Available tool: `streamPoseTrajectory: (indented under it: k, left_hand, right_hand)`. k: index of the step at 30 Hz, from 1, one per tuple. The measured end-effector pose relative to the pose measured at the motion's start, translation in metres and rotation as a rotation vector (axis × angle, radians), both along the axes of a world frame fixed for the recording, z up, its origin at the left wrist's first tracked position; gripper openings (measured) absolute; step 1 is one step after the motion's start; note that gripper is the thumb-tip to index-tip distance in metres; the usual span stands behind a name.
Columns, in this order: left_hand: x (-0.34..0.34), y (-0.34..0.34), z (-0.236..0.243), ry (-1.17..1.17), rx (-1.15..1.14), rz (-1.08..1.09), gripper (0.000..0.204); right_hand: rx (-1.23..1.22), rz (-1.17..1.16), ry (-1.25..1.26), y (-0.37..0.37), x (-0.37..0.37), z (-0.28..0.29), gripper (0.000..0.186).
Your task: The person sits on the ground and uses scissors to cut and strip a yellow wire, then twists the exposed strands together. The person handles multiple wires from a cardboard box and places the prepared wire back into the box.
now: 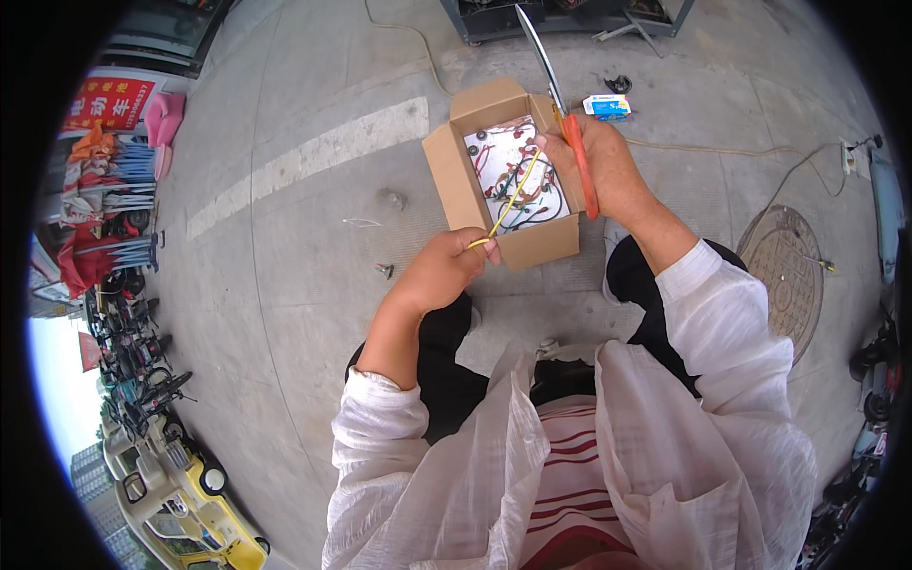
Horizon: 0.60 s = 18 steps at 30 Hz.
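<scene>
My left hand (446,268) is closed on one end of a thin yellow wire (516,198), pinching it near the box's front left corner. The wire runs taut up to the fingertips of my right hand (616,169), which also grips scissors (578,152) with orange handles. The scissors' long blades point up and away, apart from the wire. Below the wire stands an open cardboard box (443,176) with its flaps folded outward. Inside it, red, green and dark wires (518,180) lie tangled with small parts on a white bottom.
Beyond the box lie a small blue-and-white carton (606,107) and a black part (618,84). A grey metal stand (570,27) is at the far edge. A cable (703,148) crosses the ground toward a round manhole cover (784,271). Parked bikes (133,366) line the left.
</scene>
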<state>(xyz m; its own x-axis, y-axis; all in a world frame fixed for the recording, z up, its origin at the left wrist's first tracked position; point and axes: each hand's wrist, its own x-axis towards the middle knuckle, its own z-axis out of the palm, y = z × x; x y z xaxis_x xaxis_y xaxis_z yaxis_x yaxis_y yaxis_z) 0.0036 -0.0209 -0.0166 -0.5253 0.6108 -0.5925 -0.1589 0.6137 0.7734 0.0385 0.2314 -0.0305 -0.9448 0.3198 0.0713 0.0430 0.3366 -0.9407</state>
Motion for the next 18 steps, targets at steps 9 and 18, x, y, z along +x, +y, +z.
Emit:
streamPoseTrajectory:
  k: [9, 18]
  left_hand:
    - [0.022, -0.031, -0.05, 0.266, -0.196, -0.454, 0.023]
    - [0.023, -0.053, -0.036, 0.035, -0.117, -0.024, 0.028]
  right_hand:
    - [-0.013, 0.04, -0.052, 0.011, -0.006, 0.002, 0.032]
    - [0.038, 0.141, -0.025, -0.02, -0.01, 0.003, 0.03]
